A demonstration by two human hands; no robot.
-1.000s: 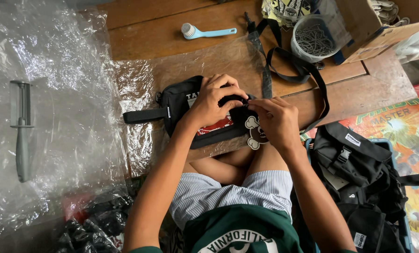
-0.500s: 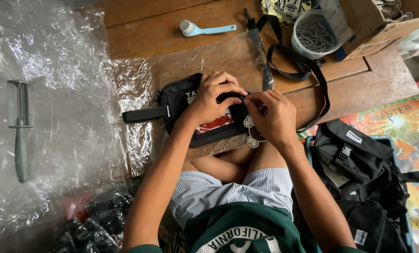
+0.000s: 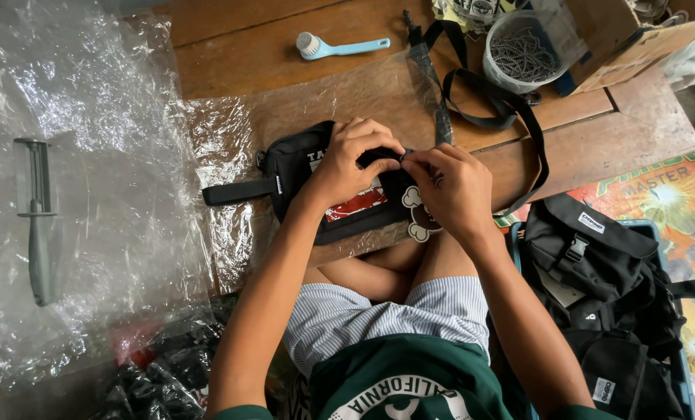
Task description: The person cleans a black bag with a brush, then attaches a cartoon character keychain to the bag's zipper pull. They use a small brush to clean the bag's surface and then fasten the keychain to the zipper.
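Both hands have closed in tighter — left hand (image 3: 347,163) and right hand (image 3: 448,187) now pinching the black pouch (image 3: 301,167) top at the table's (image 3: 596,140) near edge

Small black bag (image 3: 305,167) lies on a clear plastic sheet (image 3: 231,132) over a wooden table (image 3: 239,47), at the table's near edge above the person's lap. Left hand (image 3: 347,163) rests on top of the bag, fingers curled at its upper edge. Right hand (image 3: 452,187) meets it there, fingertips pinching something too small to identify. White skull-shaped tag (image 3: 419,214) hangs below the right hand. Black strap (image 3: 511,117) loops away to the right. Blue-handled brush (image 3: 336,48) lies farther back, near a clear tub of metal chains (image 3: 522,50). More black bags (image 3: 596,272) piled at right.
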